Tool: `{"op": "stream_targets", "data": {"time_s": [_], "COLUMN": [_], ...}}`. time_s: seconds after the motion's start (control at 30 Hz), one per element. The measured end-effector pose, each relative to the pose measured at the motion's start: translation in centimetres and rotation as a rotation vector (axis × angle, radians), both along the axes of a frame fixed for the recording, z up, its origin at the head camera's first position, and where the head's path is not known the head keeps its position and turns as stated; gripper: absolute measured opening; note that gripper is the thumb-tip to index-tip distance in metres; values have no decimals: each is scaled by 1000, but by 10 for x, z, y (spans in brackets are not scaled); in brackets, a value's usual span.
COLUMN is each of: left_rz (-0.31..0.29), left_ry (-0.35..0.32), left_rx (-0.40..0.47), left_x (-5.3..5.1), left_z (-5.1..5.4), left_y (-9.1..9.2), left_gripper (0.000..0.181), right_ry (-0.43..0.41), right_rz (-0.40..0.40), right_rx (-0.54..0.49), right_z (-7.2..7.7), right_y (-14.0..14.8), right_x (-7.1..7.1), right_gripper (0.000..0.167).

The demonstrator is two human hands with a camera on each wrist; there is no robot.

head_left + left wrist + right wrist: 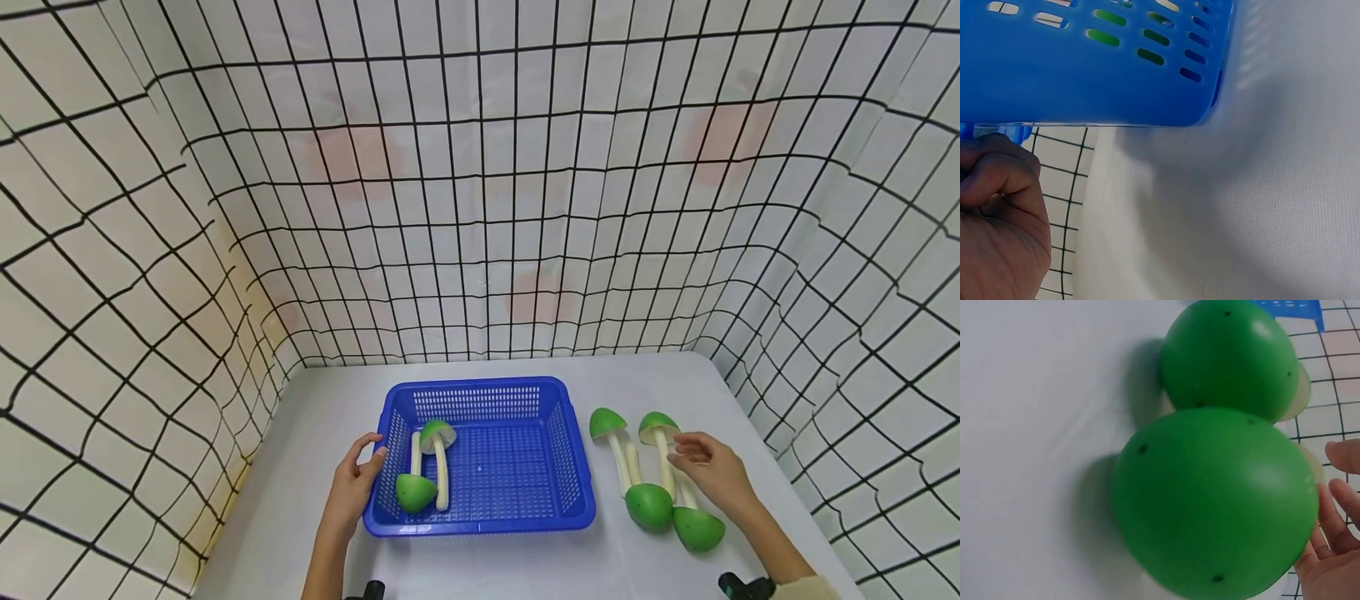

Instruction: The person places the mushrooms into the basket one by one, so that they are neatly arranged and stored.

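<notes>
Green-capped mushrooms (649,507), four of them, lie in a cluster on the white table (540,567), and the right hand (714,472) is at their stems, thumb and fingers parted and loosely bent; whether a fingertip touches a stem I cannot tell. The left hand (351,485) pinches the left rim of a blue basket (502,467), inside which two more mushrooms (416,493) rest side by side, caps at opposite ends. Black wire grid (516,225) rises behind and along both sides.

Both arms (776,542) reach forward, the left hand (351,485) with bent fingers (1007,175), the right hand (712,471) loosely curved, thumb (1345,455) apart.
</notes>
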State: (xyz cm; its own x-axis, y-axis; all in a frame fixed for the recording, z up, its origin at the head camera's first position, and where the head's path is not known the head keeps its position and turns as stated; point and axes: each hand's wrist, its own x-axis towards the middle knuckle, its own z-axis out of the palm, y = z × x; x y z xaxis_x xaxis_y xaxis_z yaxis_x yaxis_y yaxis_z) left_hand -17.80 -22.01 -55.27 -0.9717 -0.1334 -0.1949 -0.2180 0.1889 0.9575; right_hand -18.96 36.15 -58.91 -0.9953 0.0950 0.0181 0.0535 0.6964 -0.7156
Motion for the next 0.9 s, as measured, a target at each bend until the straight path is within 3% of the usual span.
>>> {"op": "stream_targets", "data": {"time_s": [0.47, 0.73, 0.9], "left_rz": [-4, 14, 22], "left_ry": [-4, -6, 12], "left_rx": [-4, -15, -17], "left_x": [-1, -11, -11], "left_z": [0, -28, -34], "left_y": [0, -8, -9], "left_gripper": [42, 47, 49], "right_ry": [-79, -162, -213], "right_rz": [-48, -47, -43], "right_rx": [45, 46, 13], "right_z": [-22, -24, -27], "right_y": [19, 23, 25], "right_x": [6, 7, 8], "right_gripper": [55, 63, 68]}}
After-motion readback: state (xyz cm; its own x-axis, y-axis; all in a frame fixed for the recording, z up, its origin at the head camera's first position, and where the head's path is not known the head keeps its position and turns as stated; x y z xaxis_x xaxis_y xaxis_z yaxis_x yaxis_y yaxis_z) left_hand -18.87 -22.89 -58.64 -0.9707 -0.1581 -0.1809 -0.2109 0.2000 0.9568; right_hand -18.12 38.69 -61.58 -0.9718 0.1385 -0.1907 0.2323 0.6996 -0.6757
